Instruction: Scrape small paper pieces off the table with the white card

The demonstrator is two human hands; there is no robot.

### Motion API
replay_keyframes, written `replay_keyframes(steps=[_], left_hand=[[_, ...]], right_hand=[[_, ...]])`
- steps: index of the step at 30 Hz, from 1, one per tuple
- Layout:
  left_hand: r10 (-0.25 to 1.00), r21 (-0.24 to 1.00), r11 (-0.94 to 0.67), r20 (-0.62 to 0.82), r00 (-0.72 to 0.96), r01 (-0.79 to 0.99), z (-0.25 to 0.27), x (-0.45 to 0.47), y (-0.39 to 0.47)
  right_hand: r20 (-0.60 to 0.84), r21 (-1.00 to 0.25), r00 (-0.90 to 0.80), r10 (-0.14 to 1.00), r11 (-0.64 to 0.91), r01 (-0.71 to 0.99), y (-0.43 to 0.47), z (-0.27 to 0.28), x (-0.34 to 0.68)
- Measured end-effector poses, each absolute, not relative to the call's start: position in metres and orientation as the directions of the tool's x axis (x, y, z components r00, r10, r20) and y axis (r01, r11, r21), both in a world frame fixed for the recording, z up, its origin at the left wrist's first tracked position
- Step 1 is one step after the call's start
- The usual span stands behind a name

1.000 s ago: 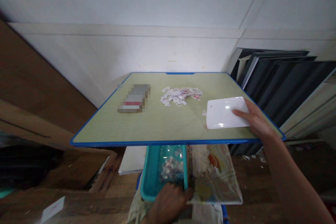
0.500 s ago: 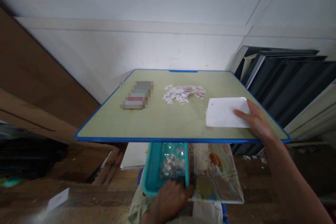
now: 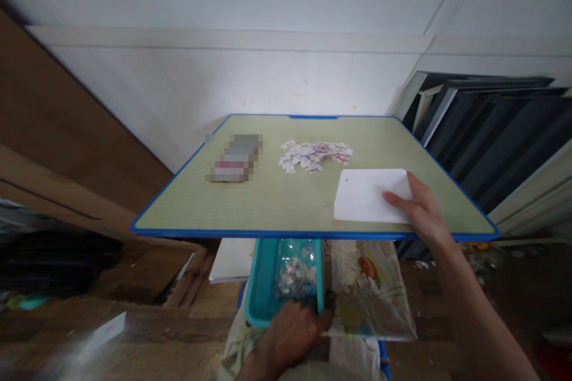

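My right hand (image 3: 417, 208) is closed on a thin white plastic board (image 3: 364, 196), thumb on top, near the front right of a folding table (image 3: 250, 208). The board has rounded corners and a small hole, and lies low over the tabletop. Behind it and to its left is a heap of small paper scraps (image 3: 315, 156). Below the table's front edge, my left hand (image 3: 292, 328) grips the near right corner of a turquoise plastic tray (image 3: 261, 292). Inside the tray is a clear bag of scraps (image 3: 295, 277). My left fingertips are partly hidden.
A pixelated blurred object (image 3: 236, 158) lies at the table's left. Right of the tray is a patterned plastic sheet (image 3: 370, 303) bearing scraps; white paper (image 3: 232, 259) lies to its left. Dark panels (image 3: 500, 137) lean at right. A white wall (image 3: 277, 77) stands behind the table.
My right hand has slid the white board left and slightly toward the front edge. The left hand stays at the tray's corner. The view has shifted a little.
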State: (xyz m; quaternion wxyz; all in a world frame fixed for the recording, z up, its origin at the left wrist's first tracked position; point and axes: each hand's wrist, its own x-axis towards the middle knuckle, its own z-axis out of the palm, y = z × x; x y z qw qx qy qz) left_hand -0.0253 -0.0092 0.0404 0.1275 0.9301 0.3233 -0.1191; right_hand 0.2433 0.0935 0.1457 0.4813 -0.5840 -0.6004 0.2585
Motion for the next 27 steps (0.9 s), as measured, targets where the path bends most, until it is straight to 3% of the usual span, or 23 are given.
replay_keyframes(steps=[9,18,23,27], left_hand=[[0.566,0.134,-0.783,-0.249,0.786,0.607,0.043,-0.026,-0.009],[0.593,0.104,-0.777,-0.209,0.777,0.621,0.043,-0.024,-0.010],[0.584,0.111,-0.783,-0.208,0.785,0.612,0.040,-0.024,-0.009],[0.589,0.130,-0.779,-0.182,0.787,0.613,0.038,-0.024,-0.009]], right_hand=[[0.344,-0.880,-0.004,0.939,0.324,0.347,0.096,0.151,0.176],[0.279,-0.938,-0.011,0.960,0.275,0.210,0.090,0.151,0.176],[0.293,-0.955,0.229,0.928,0.298,0.016,0.094,0.146,0.177],[0.363,-0.921,0.502,0.785,0.384,0.065,0.101,0.139,0.201]])
